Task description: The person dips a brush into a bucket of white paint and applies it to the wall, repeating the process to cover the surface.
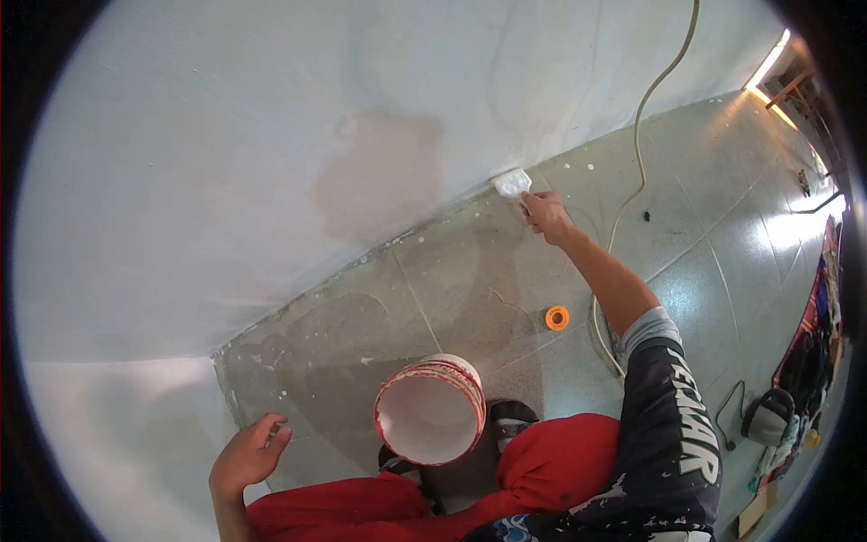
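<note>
Red trousers (551, 465) are seen closest to the camera, along the bottom edge, on a person crouched over a grey tiled floor (452, 262) facing a white wall (226, 135).

At the lower left, the left hand (248, 452) is held just above the floor, near the corner where the wall turns. Its fingers are loosely curled with a narrow gap between them and the thumb, and nothing is held in it.

To the right of that hand, between the knees, a bucket (465, 375) is tipped toward the camera. A white inside and a red-smeared rim are shown. A dark shoe (510, 417) is seen just beside it.

Above the bucket, on the wall, a brownish patch (379, 176) is spread, and white specks are scattered on the floor below it.

Further right, an orange ring (557, 317) is laid flat on the floor, under the outstretched right forearm.

The right hand (545, 215) is stretched well away from the body and is closed around a white tool (512, 183). The tool is pressed where wall meets floor, just right of the patch. What kind of tool it is cannot be told.

A pale cable (639, 117) is run down the wall, past the right hand and along the floor beside the arm. A dark printed sleeve (673, 406) is worn on that arm.
</note>
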Tool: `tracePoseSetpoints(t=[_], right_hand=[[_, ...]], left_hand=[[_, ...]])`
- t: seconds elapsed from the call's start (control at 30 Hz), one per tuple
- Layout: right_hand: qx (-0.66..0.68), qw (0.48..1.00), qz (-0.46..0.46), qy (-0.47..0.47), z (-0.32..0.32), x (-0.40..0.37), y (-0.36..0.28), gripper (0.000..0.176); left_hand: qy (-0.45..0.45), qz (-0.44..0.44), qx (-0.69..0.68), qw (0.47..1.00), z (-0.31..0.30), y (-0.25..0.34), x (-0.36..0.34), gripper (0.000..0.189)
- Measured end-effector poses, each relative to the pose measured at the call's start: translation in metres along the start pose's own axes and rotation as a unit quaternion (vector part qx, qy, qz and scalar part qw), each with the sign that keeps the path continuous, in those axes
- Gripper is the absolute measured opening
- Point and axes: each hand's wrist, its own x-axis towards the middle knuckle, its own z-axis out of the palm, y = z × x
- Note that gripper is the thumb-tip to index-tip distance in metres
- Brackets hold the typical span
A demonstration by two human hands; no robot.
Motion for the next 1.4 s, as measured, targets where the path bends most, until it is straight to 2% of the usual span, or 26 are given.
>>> tracePoseSetpoints(t=[0.07,0.17,0.23,0.37,0.43,0.57,0.63,0.77,0.87,0.93,1.07,1.13,1.23,1.4], right_hand=[[0.038,0.999,-0.023,-0.006,-0.001,-0.006,-0.001,0.026],[0.049,0.999,0.009,0.012,-0.003,-0.023,0.006,0.024],[0.010,0.999,0.033,0.020,-0.003,-0.022,0.011,0.024],[-0.042,0.999,0.009,0.007,-0.003,0.017,0.023,0.024],[0.024,0.999,-0.034,0.018,0.001,0.013,0.010,0.025],[0.073,0.997,-0.011,0.010,-0.006,-0.009,0.017,0.027],[0.016,1.000,0.019,0.005,-0.008,-0.013,0.022,0.029],[-0.030,0.999,0.010,-0.005,0.000,0.008,0.017,0.024],[0.023,1.000,-0.014,0.008,0.006,-0.012,-0.011,0.023],[0.183,0.982,-0.047,-0.014,0.004,-0.040,-0.013,0.028],[0.163,0.986,-0.022,-0.018,0.002,-0.041,-0.002,0.028],[0.040,0.999,0.016,-0.001,0.011,-0.025,0.011,0.028],[0.009,0.999,0.038,-0.005,0.025,-0.011,0.019,0.026],[0.051,0.999,-0.006,0.009,0.028,-0.022,-0.028,0.026]], left_hand=[[0.009,0.004,0.004,1.000,-0.001,-0.002,-0.001,0.039],[-0.003,-0.014,-0.007,1.000,-0.001,-0.003,-0.003,0.040],[0.002,-0.015,-0.009,1.000,0.000,-0.006,-0.003,0.040],[0.004,-0.010,-0.001,1.000,0.001,-0.005,-0.002,0.041],[0.002,-0.011,0.009,1.000,0.000,-0.002,-0.003,0.035],[0.010,0.004,-0.006,1.000,0.002,-0.010,-0.003,0.035],[0.007,-0.014,-0.005,1.000,0.000,-0.009,-0.003,0.041],[-0.002,-0.017,-0.002,1.000,0.000,-0.007,-0.001,0.041],[-0.002,-0.009,-0.004,1.000,-0.002,-0.002,-0.003,0.041],[0.002,-0.015,-0.008,1.000,-0.002,-0.001,-0.004,0.040],[0.007,-0.016,0.001,1.000,-0.001,-0.008,-0.003,0.040],[0.002,-0.011,0.002,1.000,-0.001,-0.008,-0.003,0.041],[0.018,0.008,0.003,1.000,0.000,-0.002,-0.005,0.038],[0.023,0.027,-0.005,0.999,-0.002,0.002,-0.003,0.040]])
